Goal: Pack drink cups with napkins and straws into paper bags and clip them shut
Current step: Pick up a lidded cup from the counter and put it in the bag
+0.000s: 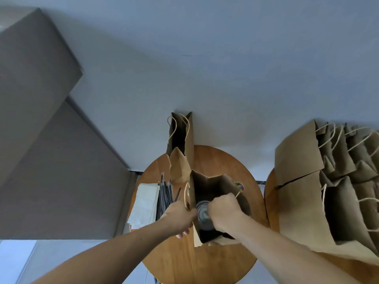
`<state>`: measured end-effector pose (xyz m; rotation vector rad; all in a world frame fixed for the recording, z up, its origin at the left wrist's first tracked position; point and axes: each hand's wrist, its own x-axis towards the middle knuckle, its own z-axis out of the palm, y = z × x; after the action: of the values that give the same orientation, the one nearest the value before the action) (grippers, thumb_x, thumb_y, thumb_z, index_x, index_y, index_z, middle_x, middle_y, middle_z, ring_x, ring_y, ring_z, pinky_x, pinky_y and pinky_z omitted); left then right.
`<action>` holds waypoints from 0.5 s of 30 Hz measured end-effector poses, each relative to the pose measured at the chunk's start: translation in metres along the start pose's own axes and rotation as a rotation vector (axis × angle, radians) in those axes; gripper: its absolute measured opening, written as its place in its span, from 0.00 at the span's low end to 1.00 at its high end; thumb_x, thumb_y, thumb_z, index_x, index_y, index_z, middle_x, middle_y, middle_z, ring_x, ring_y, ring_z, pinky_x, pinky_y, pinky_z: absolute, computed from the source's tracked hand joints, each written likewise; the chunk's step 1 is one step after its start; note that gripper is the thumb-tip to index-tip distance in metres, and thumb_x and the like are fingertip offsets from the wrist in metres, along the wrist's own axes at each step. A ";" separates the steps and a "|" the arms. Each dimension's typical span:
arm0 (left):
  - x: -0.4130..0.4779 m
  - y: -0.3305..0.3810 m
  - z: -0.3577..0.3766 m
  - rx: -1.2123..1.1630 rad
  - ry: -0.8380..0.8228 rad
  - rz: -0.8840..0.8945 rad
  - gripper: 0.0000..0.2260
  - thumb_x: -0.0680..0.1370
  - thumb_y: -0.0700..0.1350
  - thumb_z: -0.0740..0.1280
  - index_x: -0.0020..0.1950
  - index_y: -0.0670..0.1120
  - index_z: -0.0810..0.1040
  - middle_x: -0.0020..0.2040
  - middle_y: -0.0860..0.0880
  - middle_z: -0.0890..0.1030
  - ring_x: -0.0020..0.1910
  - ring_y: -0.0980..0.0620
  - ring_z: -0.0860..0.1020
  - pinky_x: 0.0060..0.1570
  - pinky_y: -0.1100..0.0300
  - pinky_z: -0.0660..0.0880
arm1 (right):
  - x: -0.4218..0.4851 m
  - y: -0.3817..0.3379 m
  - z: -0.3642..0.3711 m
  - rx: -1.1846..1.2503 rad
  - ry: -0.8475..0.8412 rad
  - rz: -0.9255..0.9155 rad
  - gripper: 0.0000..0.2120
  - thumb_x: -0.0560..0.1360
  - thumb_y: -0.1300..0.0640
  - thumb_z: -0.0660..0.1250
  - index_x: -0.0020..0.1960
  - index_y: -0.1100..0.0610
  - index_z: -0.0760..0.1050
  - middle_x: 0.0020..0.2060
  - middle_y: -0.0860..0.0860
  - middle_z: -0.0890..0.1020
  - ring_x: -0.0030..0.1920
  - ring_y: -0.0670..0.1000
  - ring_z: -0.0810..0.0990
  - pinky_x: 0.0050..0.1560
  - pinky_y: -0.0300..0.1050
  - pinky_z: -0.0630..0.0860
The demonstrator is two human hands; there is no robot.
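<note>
Brown paper bag (213, 181) stands open on the round table (215, 263), a lidded cup (203, 212) upright inside.
The left hand (178, 218) pinches its rim at 9 o'clock beside the twine handle (187, 196); the right hand (223, 212) curls over the rim at 3 o'clock. Black straws (164, 197) and white napkins (145, 199) lie at 9 o'clock, another bag (180, 140) at 12.

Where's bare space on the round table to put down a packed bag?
Bare wood at the near edge of the round table, in front of the open bag. A smaller patch behind it, right of the rear bag. Left side crowded: napkins, straws. Side table packed with bags.
</note>
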<state>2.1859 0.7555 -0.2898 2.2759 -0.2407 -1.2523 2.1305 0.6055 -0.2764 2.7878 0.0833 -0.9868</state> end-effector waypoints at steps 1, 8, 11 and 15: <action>0.000 0.002 -0.002 0.012 0.001 0.006 0.15 0.81 0.54 0.59 0.51 0.44 0.78 0.37 0.45 0.85 0.31 0.49 0.84 0.34 0.59 0.82 | -0.013 0.010 -0.010 0.014 0.049 0.008 0.05 0.78 0.54 0.67 0.51 0.54 0.79 0.43 0.52 0.80 0.49 0.55 0.80 0.59 0.54 0.71; -0.004 0.018 -0.005 0.002 -0.066 -0.030 0.15 0.82 0.48 0.57 0.52 0.38 0.76 0.40 0.40 0.84 0.30 0.47 0.82 0.34 0.58 0.81 | -0.050 0.073 -0.012 0.266 0.290 0.422 0.27 0.74 0.48 0.69 0.68 0.56 0.66 0.62 0.56 0.73 0.59 0.57 0.76 0.54 0.50 0.75; -0.006 0.023 -0.002 0.018 -0.070 -0.051 0.14 0.82 0.45 0.56 0.58 0.36 0.74 0.42 0.37 0.84 0.33 0.45 0.84 0.34 0.57 0.82 | -0.045 0.077 0.004 0.662 0.143 0.471 0.10 0.74 0.48 0.68 0.49 0.53 0.76 0.40 0.48 0.80 0.39 0.48 0.80 0.31 0.39 0.71; -0.006 0.024 0.000 0.025 -0.023 -0.061 0.14 0.83 0.43 0.55 0.60 0.36 0.74 0.40 0.38 0.85 0.33 0.45 0.85 0.33 0.58 0.82 | -0.038 0.076 0.018 0.796 0.184 0.480 0.13 0.79 0.49 0.63 0.36 0.52 0.75 0.30 0.47 0.78 0.31 0.48 0.78 0.26 0.40 0.67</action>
<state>2.1849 0.7376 -0.2729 2.3075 -0.1974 -1.3138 2.0988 0.5277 -0.2547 3.2881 -1.1283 -0.7327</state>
